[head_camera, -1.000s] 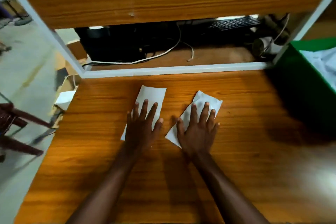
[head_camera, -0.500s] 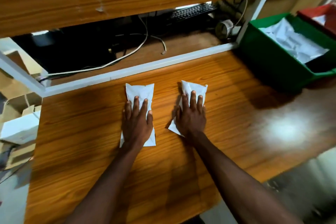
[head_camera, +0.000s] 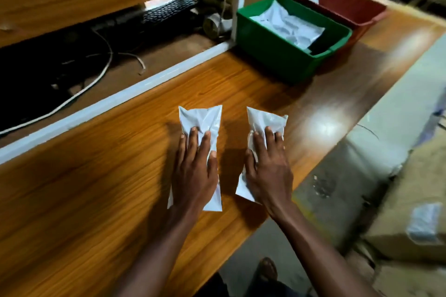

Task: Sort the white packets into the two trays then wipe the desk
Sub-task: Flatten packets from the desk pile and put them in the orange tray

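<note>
Two white packets lie side by side on the wooden desk point(head_camera: 96, 188). My left hand point(head_camera: 195, 171) presses flat on the left packet point(head_camera: 202, 118), fingers straight and its plastic wrinkled under the fingertips. On the right packet point(head_camera: 265, 118) rests my right hand point(head_camera: 268, 171), fingers extended, thumb along the packet's left edge. A green tray point(head_camera: 272, 55) with several white packets stands at the far right of the desk. Behind it is a red tray point(head_camera: 350, 7) with one white packet showing.
A white-framed shelf opening point(head_camera: 144, 87) runs behind the desk, with a keyboard point(head_camera: 169, 9) and loose cables point(head_camera: 103, 72) inside. The desk's front edge passes just right of my right hand. Cardboard boxes point(head_camera: 410, 200) sit on the floor below.
Both hands have slid their packets rightward along the desk. The view has swung right, so the green tray is fully seen and the red tray has appeared.
</note>
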